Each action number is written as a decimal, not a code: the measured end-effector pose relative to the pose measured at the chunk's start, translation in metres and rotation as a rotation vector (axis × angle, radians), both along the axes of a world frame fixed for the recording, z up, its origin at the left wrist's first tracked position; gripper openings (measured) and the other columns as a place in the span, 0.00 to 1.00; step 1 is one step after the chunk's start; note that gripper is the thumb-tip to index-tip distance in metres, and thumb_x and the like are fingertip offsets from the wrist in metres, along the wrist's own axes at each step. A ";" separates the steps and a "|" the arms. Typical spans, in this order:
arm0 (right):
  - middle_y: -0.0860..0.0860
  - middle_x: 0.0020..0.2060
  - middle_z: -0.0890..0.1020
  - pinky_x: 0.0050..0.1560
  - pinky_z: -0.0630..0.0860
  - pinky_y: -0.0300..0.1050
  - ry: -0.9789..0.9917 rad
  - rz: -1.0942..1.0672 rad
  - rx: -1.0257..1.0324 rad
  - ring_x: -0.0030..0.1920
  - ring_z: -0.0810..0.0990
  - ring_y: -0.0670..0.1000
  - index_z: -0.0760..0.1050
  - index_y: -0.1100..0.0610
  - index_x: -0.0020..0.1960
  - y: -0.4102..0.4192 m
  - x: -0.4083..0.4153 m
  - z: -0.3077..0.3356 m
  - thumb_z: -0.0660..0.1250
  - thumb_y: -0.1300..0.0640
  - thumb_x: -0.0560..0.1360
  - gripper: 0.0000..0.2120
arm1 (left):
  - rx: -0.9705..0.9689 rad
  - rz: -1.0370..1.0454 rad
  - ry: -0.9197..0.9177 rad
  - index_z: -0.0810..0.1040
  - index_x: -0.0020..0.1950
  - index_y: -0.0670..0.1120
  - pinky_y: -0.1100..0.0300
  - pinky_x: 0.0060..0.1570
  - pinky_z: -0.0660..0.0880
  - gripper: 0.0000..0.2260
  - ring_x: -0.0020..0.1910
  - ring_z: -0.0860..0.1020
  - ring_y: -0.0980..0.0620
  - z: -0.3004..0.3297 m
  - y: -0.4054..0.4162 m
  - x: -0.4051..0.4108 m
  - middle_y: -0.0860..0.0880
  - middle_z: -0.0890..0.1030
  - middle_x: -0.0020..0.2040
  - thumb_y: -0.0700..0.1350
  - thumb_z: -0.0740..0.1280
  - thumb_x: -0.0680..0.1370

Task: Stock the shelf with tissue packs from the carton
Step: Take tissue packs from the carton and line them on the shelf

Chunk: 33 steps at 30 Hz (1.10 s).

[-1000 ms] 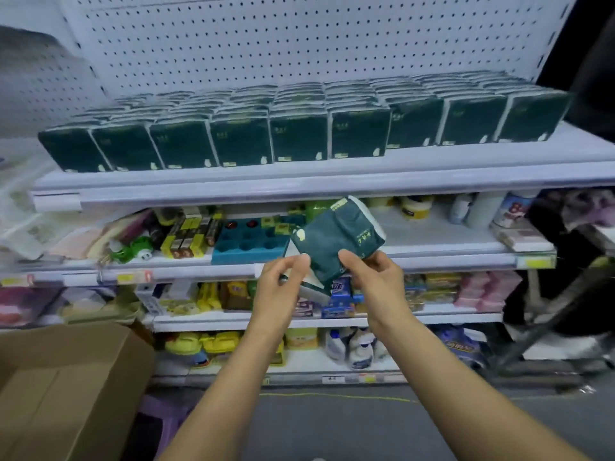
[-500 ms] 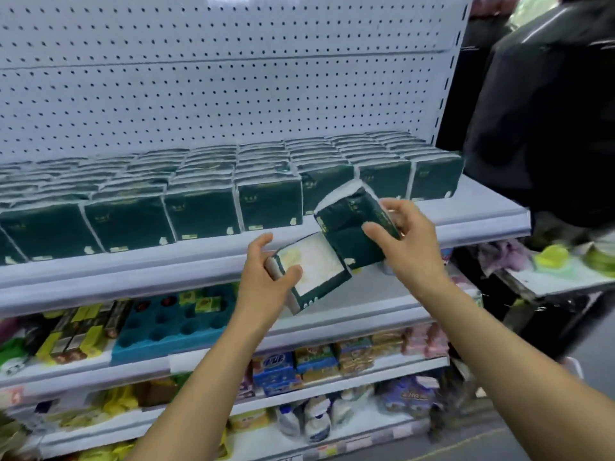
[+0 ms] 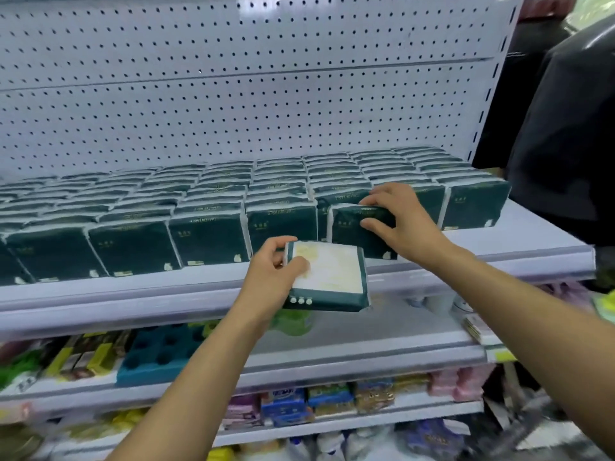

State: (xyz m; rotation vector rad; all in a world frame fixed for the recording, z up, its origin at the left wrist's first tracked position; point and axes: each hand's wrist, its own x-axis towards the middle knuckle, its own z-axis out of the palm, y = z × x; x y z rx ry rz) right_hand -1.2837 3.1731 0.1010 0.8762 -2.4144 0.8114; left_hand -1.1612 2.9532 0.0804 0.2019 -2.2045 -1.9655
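Head view: the right hand point(image 3: 404, 221) has its fingers curled over the top of a dark green tissue pack point(image 3: 357, 232), standing it upright at the front of the top shelf point(image 3: 499, 251), against the stocked rows point(image 3: 206, 201). The left hand point(image 3: 273, 277) grips a second pack point(image 3: 327, 277) flat, just before the shelf edge. Risk: the standing pack could tip forward off the shelf, since nothing braces its front.

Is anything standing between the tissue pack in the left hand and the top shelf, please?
Nothing visible does. The left hand holds its pack before the shelf's front edge; the right hand is setting another pack upright beside it.
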 end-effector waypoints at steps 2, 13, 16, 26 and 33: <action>0.55 0.65 0.72 0.69 0.63 0.46 0.048 0.028 0.010 0.68 0.65 0.55 0.78 0.56 0.61 -0.005 -0.005 -0.004 0.71 0.54 0.76 0.15 | 0.011 0.016 -0.013 0.74 0.60 0.55 0.46 0.55 0.78 0.14 0.53 0.81 0.46 0.000 0.002 0.000 0.49 0.82 0.54 0.39 0.67 0.79; 0.57 0.70 0.68 0.68 0.64 0.62 0.400 0.043 0.192 0.69 0.63 0.59 0.71 0.55 0.69 -0.002 -0.017 -0.002 0.73 0.57 0.72 0.27 | 0.039 0.095 -0.001 0.78 0.59 0.57 0.43 0.61 0.74 0.14 0.56 0.79 0.41 0.006 0.014 0.005 0.44 0.81 0.56 0.41 0.67 0.79; 0.55 0.72 0.66 0.70 0.62 0.63 0.512 0.170 0.280 0.71 0.64 0.59 0.66 0.53 0.72 0.012 -0.002 -0.007 0.74 0.60 0.67 0.36 | 0.106 0.104 0.007 0.79 0.58 0.57 0.50 0.48 0.78 0.14 0.48 0.80 0.45 0.009 0.018 0.006 0.44 0.81 0.54 0.40 0.66 0.79; 0.60 0.46 0.82 0.43 0.75 0.48 -0.374 0.283 -0.445 0.46 0.79 0.57 0.77 0.59 0.51 0.025 0.045 -0.010 0.75 0.45 0.70 0.20 | 0.364 0.099 -0.046 0.78 0.59 0.42 0.59 0.21 0.69 0.30 0.26 0.73 0.48 0.022 0.050 0.002 0.43 0.81 0.47 0.64 0.49 0.82; 0.50 0.43 0.87 0.41 0.77 0.38 -0.678 0.294 -0.626 0.42 0.85 0.45 0.77 0.60 0.54 0.043 0.052 0.004 0.71 0.56 0.76 0.10 | 0.281 0.073 -0.038 0.78 0.60 0.42 0.60 0.25 0.69 0.23 0.28 0.74 0.50 0.025 0.074 -0.001 0.48 0.81 0.43 0.60 0.59 0.81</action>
